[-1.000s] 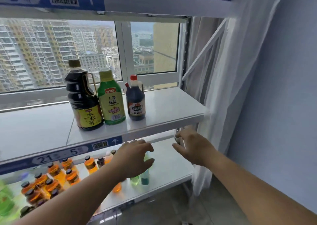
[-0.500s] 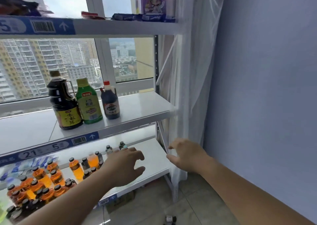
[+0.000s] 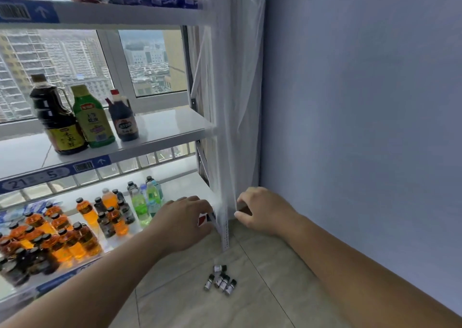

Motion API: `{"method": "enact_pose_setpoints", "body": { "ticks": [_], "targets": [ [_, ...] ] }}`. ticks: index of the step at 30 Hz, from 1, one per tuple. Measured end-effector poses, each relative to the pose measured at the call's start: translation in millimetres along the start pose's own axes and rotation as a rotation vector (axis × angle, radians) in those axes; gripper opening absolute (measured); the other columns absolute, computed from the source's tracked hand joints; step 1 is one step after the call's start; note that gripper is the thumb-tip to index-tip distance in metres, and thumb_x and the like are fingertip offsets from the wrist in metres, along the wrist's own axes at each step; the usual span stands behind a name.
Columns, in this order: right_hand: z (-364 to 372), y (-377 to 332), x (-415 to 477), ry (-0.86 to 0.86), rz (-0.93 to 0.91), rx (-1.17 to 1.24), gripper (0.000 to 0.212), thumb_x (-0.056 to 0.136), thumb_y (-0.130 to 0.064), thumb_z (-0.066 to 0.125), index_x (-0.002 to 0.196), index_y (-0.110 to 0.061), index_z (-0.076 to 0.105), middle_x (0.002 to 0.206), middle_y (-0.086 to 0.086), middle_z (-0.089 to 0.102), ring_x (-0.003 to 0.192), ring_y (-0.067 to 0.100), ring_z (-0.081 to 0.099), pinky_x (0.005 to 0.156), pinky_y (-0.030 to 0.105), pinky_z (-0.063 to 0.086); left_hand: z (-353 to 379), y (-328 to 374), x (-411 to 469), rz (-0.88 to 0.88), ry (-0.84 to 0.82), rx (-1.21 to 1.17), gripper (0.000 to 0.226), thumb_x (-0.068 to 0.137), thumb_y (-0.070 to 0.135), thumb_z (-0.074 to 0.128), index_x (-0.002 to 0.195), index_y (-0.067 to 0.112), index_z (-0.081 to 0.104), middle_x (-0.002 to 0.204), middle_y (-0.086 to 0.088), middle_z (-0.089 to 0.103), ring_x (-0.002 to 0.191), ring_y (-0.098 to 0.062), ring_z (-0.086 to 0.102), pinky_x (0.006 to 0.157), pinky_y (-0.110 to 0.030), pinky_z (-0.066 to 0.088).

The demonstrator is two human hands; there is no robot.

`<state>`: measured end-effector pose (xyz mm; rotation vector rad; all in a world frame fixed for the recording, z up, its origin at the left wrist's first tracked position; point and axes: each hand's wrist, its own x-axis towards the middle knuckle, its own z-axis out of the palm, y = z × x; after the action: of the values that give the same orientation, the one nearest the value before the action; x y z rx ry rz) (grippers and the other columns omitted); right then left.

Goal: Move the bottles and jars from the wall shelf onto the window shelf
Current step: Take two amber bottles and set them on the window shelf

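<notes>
Three sauce bottles stand side by side on the window shelf [image 3: 172, 125]: a large dark bottle with a yellow label [image 3: 57, 117], a green bottle [image 3: 91, 117] and a small dark bottle with a red cap [image 3: 123, 119]. My left hand [image 3: 185, 221] hovers palm down in front of the lower shelf's right corner, fingers loosely spread, holding nothing. My right hand [image 3: 262, 210] is past the rack's corner post, fingers curled near the curtain, nothing visibly in it. The wall shelf is out of view.
The lower shelf [image 3: 185, 185] holds several orange, dark and green drink bottles [image 3: 82, 225]. Several small dark vials [image 3: 221, 279] lie on the tiled floor. A white sheer curtain [image 3: 232, 102] hangs over the rack's right post beside a bare blue-grey wall [image 3: 362, 102].
My view has swung right and down, away from the rack toward the wall and floor. Both hands stayed low and empty; the vials on the floor have come into sight.
</notes>
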<state>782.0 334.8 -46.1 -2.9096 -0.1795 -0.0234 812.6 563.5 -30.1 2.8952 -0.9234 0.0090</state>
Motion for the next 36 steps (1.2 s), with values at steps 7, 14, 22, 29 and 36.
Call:
{"method": "enact_pose_setpoints", "body": {
  "ticks": [7, 14, 22, 29, 36],
  "targets": [
    [-4, 2, -114, 0.065, 0.11, 0.013, 0.046, 0.1, -0.05, 0.055, 0.134, -0.019, 0.059, 0.128, 0.001, 0.06, 0.12, 0.021, 0.055, 0.096, 0.039, 0.05, 10, 61, -44, 0.109, 0.02, 0.004, 0.037, 0.095, 0.058, 0.05, 0.125, 0.04, 0.06, 0.122, 0.016, 0.061, 0.114, -0.015, 0.06, 0.092, -0.035, 0.046],
    [29, -8, -264, -0.006, 0.258, 0.002, 0.049, 0.1, -0.052, 0.054, 0.139, -0.022, 0.054, 0.135, -0.001, 0.058, 0.127, 0.021, 0.052, 0.099, 0.038, 0.047, 38, 137, -119, 0.223, -0.029, -0.1, 0.032, 0.092, 0.056, 0.05, 0.118, 0.041, 0.061, 0.119, 0.02, 0.059, 0.112, -0.011, 0.06, 0.094, -0.036, 0.049],
    [18, 4, -418, 0.024, 0.448, -0.027, 0.048, 0.1, -0.052, 0.053, 0.133, -0.017, 0.057, 0.126, 0.001, 0.059, 0.117, 0.022, 0.056, 0.089, 0.037, 0.05, 47, 251, -179, 0.425, -0.066, -0.099, 0.035, 0.094, 0.055, 0.054, 0.125, 0.039, 0.06, 0.125, 0.017, 0.06, 0.119, -0.012, 0.058, 0.097, -0.035, 0.046],
    [0, 40, -553, 0.109, 0.583, -0.003, 0.054, 0.099, -0.054, 0.053, 0.141, -0.019, 0.054, 0.136, 0.0, 0.058, 0.124, 0.021, 0.054, 0.098, 0.038, 0.049, 42, 373, -217, 0.563, -0.075, -0.094, 0.037, 0.095, 0.057, 0.051, 0.127, 0.041, 0.058, 0.127, 0.019, 0.06, 0.115, -0.008, 0.059, 0.095, -0.032, 0.049],
    [-30, 94, -718, 0.142, 0.709, -0.027, 0.055, 0.1, -0.054, 0.052, 0.144, -0.02, 0.053, 0.137, -0.002, 0.057, 0.125, 0.02, 0.055, 0.099, 0.037, 0.048, 49, 535, -275, 0.703, -0.085, -0.116, 0.04, 0.098, 0.058, 0.05, 0.133, 0.041, 0.055, 0.131, 0.02, 0.058, 0.119, -0.006, 0.056, 0.101, -0.033, 0.048]
  ]
}}
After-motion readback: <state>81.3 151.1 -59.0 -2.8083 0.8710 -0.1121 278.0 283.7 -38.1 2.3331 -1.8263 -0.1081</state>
